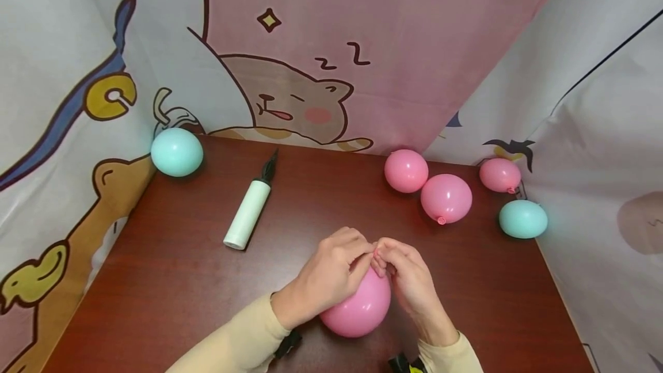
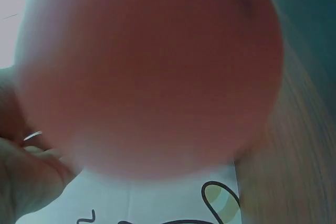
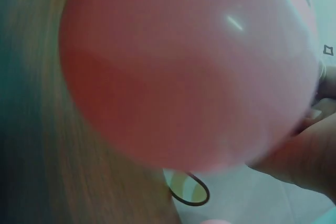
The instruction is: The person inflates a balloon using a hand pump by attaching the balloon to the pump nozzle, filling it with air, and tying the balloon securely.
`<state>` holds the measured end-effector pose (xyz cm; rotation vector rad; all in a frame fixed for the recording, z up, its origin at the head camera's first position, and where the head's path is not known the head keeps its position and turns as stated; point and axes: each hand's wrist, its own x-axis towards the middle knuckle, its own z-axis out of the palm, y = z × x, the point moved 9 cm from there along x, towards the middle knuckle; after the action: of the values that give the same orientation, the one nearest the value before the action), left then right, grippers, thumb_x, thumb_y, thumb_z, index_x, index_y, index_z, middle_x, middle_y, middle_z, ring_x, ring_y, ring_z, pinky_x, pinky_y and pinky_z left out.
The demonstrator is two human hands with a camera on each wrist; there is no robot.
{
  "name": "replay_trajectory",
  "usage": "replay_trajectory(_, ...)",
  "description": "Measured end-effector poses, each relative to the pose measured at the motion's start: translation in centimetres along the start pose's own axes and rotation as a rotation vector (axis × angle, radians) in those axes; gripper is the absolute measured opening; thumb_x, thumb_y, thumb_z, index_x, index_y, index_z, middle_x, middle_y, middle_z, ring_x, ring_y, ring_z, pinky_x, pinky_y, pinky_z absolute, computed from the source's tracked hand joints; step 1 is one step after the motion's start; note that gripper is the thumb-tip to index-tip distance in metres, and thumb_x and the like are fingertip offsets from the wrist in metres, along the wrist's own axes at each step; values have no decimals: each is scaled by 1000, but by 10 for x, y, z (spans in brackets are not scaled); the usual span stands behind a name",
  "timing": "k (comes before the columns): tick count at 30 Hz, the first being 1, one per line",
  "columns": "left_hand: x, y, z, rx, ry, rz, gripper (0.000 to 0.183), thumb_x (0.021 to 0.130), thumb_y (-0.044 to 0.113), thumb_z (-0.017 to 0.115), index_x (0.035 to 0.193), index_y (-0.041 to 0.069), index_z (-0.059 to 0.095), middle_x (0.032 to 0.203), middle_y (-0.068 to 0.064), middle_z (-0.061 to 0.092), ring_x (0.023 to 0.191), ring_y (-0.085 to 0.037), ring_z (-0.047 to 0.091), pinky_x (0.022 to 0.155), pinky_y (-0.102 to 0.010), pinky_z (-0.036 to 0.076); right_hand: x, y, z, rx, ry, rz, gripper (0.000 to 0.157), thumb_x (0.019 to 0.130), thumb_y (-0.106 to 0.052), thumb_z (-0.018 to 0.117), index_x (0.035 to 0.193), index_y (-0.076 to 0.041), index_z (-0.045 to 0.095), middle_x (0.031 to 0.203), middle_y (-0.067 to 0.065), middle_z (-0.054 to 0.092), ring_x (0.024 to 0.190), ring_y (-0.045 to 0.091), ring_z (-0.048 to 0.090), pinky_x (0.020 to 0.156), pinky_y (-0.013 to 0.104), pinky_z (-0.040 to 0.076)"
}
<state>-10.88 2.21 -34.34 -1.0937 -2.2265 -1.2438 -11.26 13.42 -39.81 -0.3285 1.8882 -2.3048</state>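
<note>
A pink balloon (image 1: 357, 308), inflated, hangs between my two hands near the front of the table, its neck end pointing away from me. My left hand (image 1: 331, 272) pinches the neck from the left with thumb and fingertips. From the right, my right hand (image 1: 409, 275) pinches the same neck, its fingers curled. A bit of pink rubber shows between the fingertips, but the fingers hide most of the neck. In the left wrist view the balloon (image 2: 152, 77) fills most of the picture, blurred. The right wrist view also shows the balloon (image 3: 184, 72) up close.
A white hand pump (image 1: 247, 214) with a black nozzle lies left of centre on the brown table (image 1: 181, 281). One mint balloon (image 1: 177, 152) sits at the back left corner. Pink balloons (image 1: 446, 199) and another mint balloon (image 1: 523, 219) lie at the back right. Printed cloth (image 1: 393, 45) hangs around the table.
</note>
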Motion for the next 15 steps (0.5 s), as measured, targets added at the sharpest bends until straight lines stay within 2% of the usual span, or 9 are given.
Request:
replay_trajectory(3,1,1,2,-21,-62,24,6,92,6,75,96,6,79,84,0,68,83,-14,63,77,-19,52,-1,-1,0,-18,8,5,29,102,1,38,74,6,43,68,9,43,65,16,46,64,24,42)
replay_trajectory(8,8,-6,-1,-108,-116,50,5,85,13,84,84,11,81,75,4,70,74,-8,66,73,-13,52,-3,-2,6,-52,-64,5,29,101,1,37,73,4,45,70,7,47,72,10,52,67,25,43)
replay_trajectory(11,10,-9,-1,-132,-150,49,4,84,13,86,82,12,82,73,4,70,69,-5,66,68,-11,50,-4,-1,9,-57,-93,0,28,100,3,38,73,4,44,69,9,44,71,11,51,64,28,42)
replay_trajectory(15,11,-6,0,-106,-230,56,4,87,10,82,83,13,81,74,4,70,68,-5,64,65,-11,48,-4,-2,10,-47,-117,-3,27,99,4,38,73,6,42,67,13,39,64,19,45,62,31,39)
